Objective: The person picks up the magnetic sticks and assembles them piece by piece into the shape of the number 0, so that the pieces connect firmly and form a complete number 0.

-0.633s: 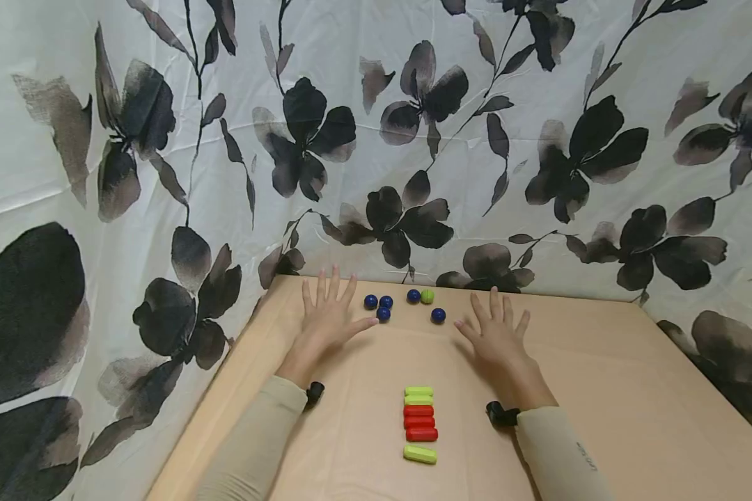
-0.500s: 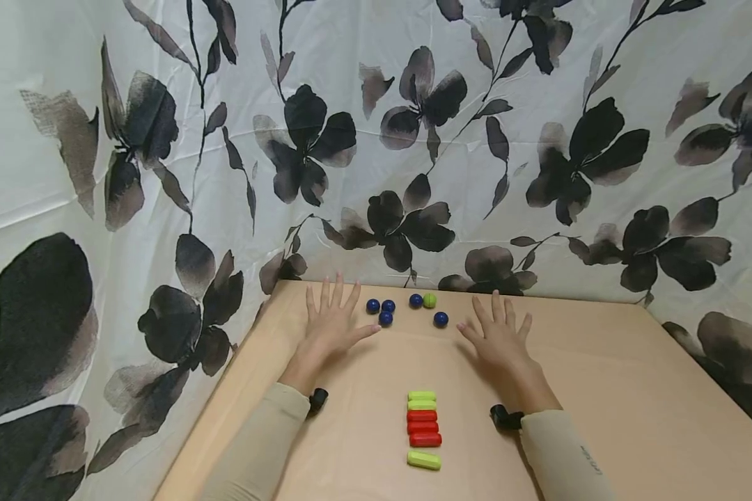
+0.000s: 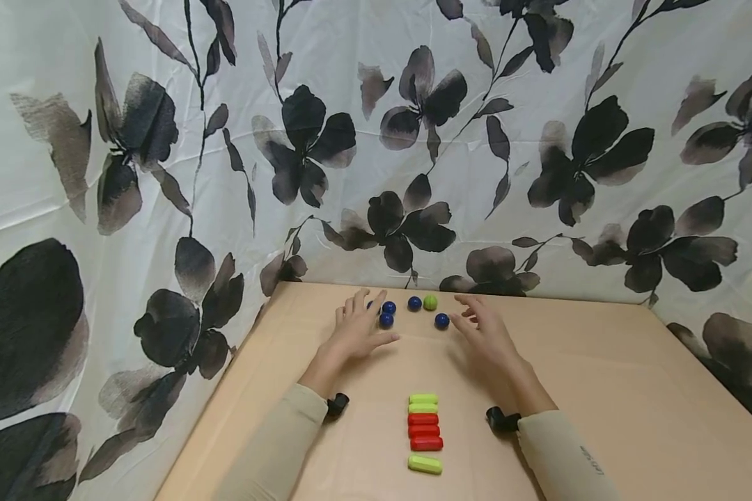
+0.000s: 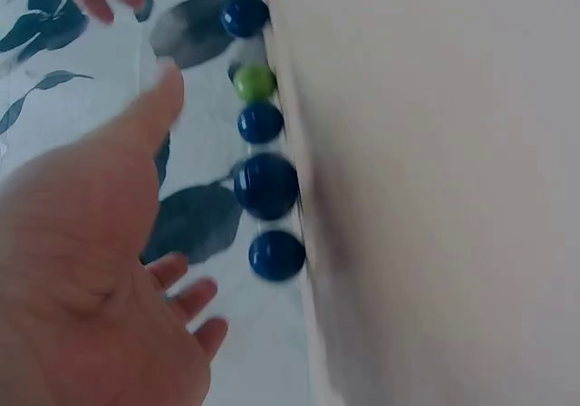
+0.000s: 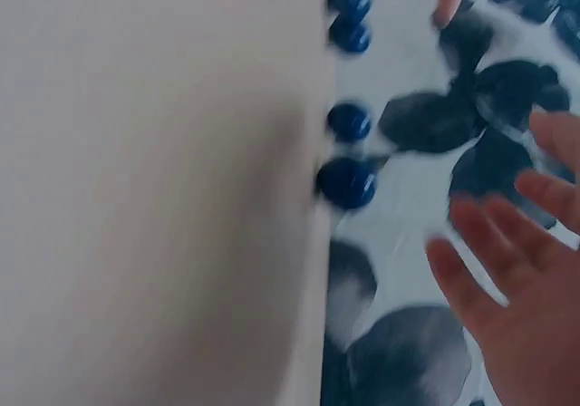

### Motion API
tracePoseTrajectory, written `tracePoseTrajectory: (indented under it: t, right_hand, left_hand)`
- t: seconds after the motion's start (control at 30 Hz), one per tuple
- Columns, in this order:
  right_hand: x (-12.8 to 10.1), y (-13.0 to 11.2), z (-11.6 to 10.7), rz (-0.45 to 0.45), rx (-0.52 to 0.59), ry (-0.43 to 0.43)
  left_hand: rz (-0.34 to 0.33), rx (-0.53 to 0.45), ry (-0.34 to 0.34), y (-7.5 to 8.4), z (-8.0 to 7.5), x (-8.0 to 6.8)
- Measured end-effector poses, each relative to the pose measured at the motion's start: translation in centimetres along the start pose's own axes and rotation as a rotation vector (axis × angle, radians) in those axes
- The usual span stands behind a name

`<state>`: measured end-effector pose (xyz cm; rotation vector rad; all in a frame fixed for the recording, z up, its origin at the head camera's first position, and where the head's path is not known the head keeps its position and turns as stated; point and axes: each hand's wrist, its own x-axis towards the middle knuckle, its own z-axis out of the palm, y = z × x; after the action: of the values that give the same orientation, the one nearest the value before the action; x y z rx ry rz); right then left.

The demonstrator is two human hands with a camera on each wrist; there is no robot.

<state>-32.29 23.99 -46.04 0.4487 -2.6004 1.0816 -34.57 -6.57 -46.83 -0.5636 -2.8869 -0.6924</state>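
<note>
My left hand [image 3: 353, 332] hovers at the left of a loose group of blue balls [image 3: 386, 320], fingers spread and bent a little, thumb pointing right. It partly hides one blue ball in the head view. My right hand [image 3: 487, 335] is just right of a single blue ball [image 3: 441, 321], fingers loosely bent and reaching left. Between the hands, near the far edge, a blue ball [image 3: 414, 303] sits beside a green ball [image 3: 430, 302]. In the left wrist view the left palm [image 4: 82, 234] faces the row of balls, with nothing in it. The right fingers [image 5: 498, 243] hold nothing.
Nearer on the wooden table [image 3: 601, 390] lies a column of short sticks: two yellow-green ones [image 3: 423, 403], red ones [image 3: 425, 431] below them, and a separate yellow-green one [image 3: 425, 464]. A floral cloth [image 3: 476, 174] hangs behind the table's far edge.
Both hands were spread flat and wide. The left hand has moved right towards the blue balls; the right hand's fingers have bent and turned left. Balls and sticks stay put.
</note>
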Motion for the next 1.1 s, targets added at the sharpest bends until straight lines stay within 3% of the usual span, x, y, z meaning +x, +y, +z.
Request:
tracePoseTrajectory:
  t: [0.13,0.23,0.4,0.47,0.53,0.7,0.83,0.93,1.1]
  right_hand:
    - [0.6,-1.5,0.4,-0.034,0.236,-0.192]
    - [0.7,-2.5,0.7,-0.056,0.302,-0.442]
    - [0.1,-4.2,1.6,-0.088,0.273,-0.897]
    - [-0.3,-4.8,2.1,-0.087,0.24,-0.992]
    - [-0.6,-5.3,2.4,-0.076,0.218,-1.031]
    - [-1.1,-6.0,2.7,-0.035,0.155,-1.019]
    - [-1.0,-6.0,2.4,-0.031,0.03,-0.936]
    - [-0.7,-5.5,2.6,-0.046,-0.113,-0.803]
    - [0.0,-3.9,3.5,-0.065,-0.252,-0.481]
  left_hand:
    - [0.055,-0.102,0.014,0.7,1.2,0.7]
    - [0.077,-0.102,0.023,1.1,1.5,1.0]
    - [0.063,-0.042,-0.012,1.1,1.7,0.9]
    - [0.059,-0.03,-0.033,1.0,1.7,0.7]
    - [0.061,-0.039,-0.044,0.7,1.8,0.7]
    - [0.1,-0.106,-0.082,-0.1,1.9,0.7]
    - [0.121,-0.231,-0.108,-1.1,2.0,0.8]
    - [0.105,-0.387,-0.141,-1.8,2.1,0.8]
    - [0.114,-0.573,-0.22,-2.1,2.6,0.2]
